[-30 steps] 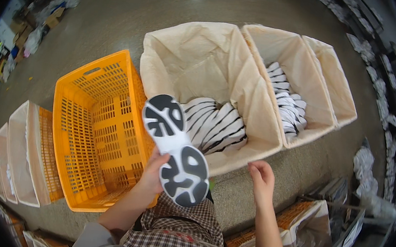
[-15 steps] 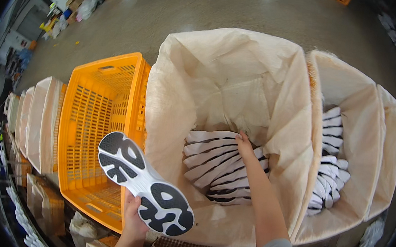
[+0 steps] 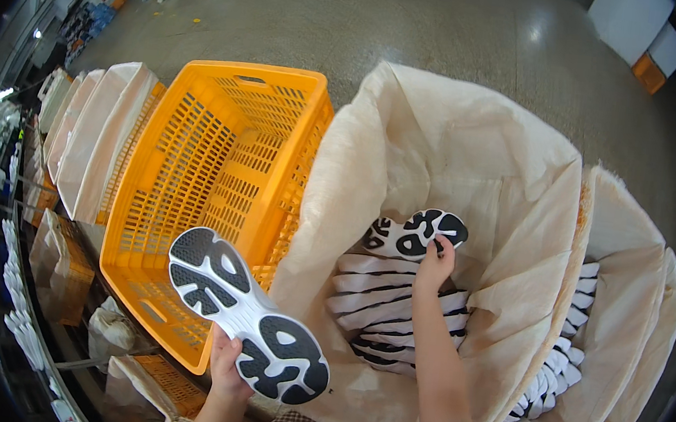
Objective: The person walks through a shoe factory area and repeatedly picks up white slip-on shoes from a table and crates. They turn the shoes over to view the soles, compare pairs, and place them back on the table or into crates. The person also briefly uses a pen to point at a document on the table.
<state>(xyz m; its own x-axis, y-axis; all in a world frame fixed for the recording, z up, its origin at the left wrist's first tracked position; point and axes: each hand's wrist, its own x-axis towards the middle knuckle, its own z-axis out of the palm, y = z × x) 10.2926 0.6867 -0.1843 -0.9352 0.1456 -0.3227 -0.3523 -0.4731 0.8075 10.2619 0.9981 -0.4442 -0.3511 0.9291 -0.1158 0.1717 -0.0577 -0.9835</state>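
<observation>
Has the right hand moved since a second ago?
Yes. The right hand went from outside the cloth bin down into it, and now grips a shoe sole.

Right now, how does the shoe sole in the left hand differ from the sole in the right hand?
The left hand's sole is held over the orange crate's edge; the right hand's sole is inside the cloth bin, above stacked soles. The first looks bigger, being nearer. Both show black-and-white tread.

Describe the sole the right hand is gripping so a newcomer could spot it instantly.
Find the large cream fabric bin right of the orange slotted crate. Inside lies a stack of white soles; above it, the right hand lifts one shoe sole. Unlike the stacked ones lying edge-on, it shows its black-and-white tread face up.
</observation>
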